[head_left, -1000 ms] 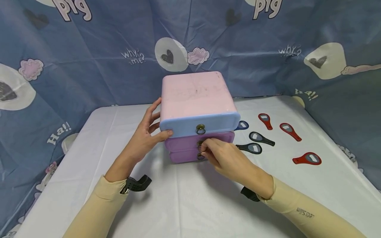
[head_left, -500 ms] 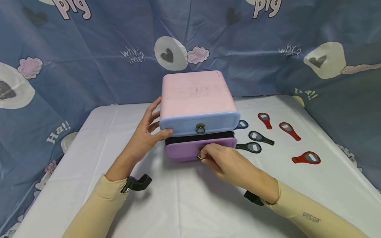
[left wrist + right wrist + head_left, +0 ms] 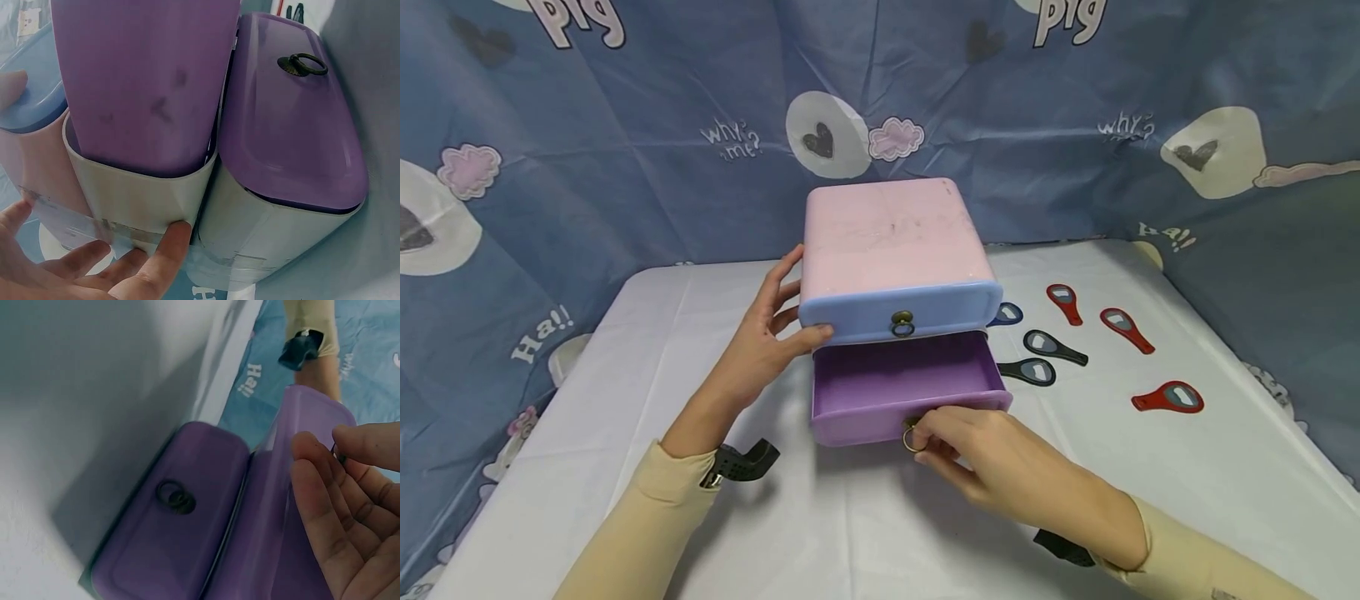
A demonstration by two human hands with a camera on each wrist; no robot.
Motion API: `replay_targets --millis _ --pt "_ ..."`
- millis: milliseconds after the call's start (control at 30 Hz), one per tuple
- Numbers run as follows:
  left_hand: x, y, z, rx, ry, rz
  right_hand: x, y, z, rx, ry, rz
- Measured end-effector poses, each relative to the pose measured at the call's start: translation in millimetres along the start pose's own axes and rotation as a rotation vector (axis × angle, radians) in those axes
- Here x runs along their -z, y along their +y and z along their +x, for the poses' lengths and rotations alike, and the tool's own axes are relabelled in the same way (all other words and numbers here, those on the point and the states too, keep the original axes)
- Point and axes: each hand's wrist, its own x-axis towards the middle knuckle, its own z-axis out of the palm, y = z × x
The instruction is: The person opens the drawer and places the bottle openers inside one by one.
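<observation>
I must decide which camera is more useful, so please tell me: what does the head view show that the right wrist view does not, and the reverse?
Only the head view shows the pink top, the blue drawer, the left grip with its thumb on that drawer, and the red, black and blue bottle openers.

Only the right wrist view shows the bottom drawer and its hanging ring.

Both show the open purple drawer, the right grip pinching its pull ring, and the left sleeve with a black strap.
</observation>
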Motion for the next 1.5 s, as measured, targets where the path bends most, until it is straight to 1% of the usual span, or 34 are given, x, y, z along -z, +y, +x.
replay_targets --millis 100,300,500,667,900,967,1267,1500 --pt "0.4 0.4 -0.7 0.004 0.000 0.001 1.0 -7 -5 0.014 -0.009 0.033" --pt "1.0 0.7 -1.9 0.007 -0.001 0.000 -0.2 -18 -15 0.097 0.035 0.032" --pt "0.8 0.4 -1.7 0.009 -0.002 -0.001 -2.3 -25 -23 0.111 0.036 0.046" --pt "0.5 -0.3 -1.1 0.008 -0.003 -0.005 -3.6 -28 -29 0.127 0.033 0.019" --pt "0.4 -0.7 -2.1 0.016 0.000 -0.002 -3.3 -30 -35 0.101 0.002 0.016" --pt "0.2 -0.4 -1.9 0.013 -0.001 -0.004 -3.6 -29 -36 0.108 0.004 0.014" --pt "-1.1 -0.6 -0.9 0.013 -0.008 -0.009 -5.4 -23 -31 0.107 0.022 0.037" --pt "-0.8 0.7 -0.4 0.001 -0.011 -0.011 -8.2 -20 -29 0.086 0.002 0.034"
